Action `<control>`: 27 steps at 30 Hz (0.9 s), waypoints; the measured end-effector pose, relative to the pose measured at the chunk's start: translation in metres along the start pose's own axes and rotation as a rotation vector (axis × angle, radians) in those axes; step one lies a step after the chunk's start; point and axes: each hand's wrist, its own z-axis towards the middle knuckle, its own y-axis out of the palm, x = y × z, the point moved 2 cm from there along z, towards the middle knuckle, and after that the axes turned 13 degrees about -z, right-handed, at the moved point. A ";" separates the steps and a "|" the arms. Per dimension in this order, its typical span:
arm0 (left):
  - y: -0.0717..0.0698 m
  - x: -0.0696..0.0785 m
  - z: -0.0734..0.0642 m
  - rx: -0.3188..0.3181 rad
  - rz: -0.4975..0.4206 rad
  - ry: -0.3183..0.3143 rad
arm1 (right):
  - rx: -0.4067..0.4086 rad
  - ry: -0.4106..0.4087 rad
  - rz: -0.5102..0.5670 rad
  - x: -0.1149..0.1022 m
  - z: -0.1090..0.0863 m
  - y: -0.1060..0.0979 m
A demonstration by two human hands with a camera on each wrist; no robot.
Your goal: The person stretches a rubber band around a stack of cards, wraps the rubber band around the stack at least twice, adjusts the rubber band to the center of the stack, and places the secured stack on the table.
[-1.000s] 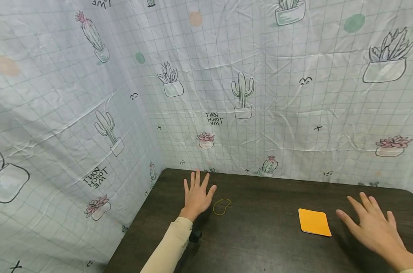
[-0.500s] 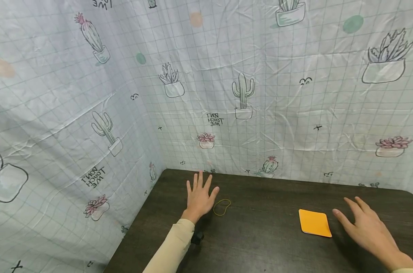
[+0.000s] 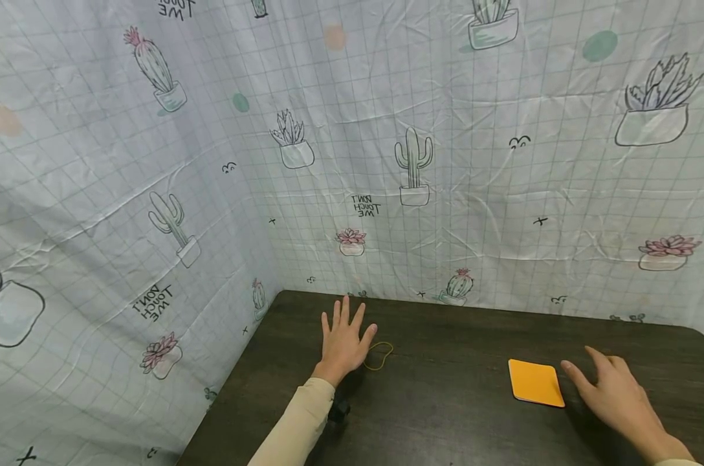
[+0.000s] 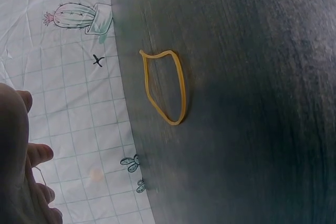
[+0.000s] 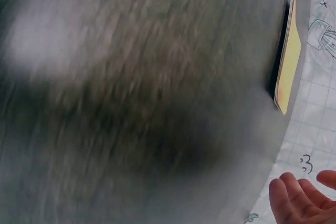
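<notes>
A thin yellow rubber band (image 3: 390, 353) lies on the dark table to the right of my left hand (image 3: 343, 343). In the left wrist view the whole loop of the rubber band (image 4: 184, 90) shows flat on the wood. My left hand has its fingers straight and spread, with nothing in it. A flat orange-yellow square with rounded corners (image 3: 535, 382) lies at the right; in the right wrist view this square (image 5: 290, 61) appears edge-on and thin. My right hand (image 3: 614, 391) hovers just right of the square, fingers loosely bent, thumb toward it, holding nothing.
The dark wooden table (image 3: 445, 408) ends at a white curtain (image 3: 474, 213) printed with cacti, which stands along its back and left sides. A black wrist device (image 3: 338, 411) sits under the left forearm.
My right hand has come left and nearer toward the square, its fingers bending from spread. The left hand has shifted slightly right, partly covering the rubber band in the head view.
</notes>
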 end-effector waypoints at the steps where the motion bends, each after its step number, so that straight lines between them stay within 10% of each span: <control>1: 0.000 0.001 0.000 0.000 -0.004 0.000 | -0.003 0.000 0.005 0.000 0.001 0.001; 27: 0.018 -0.002 -0.008 -0.061 -0.039 -0.015 | -0.146 0.067 0.016 -0.014 0.020 0.023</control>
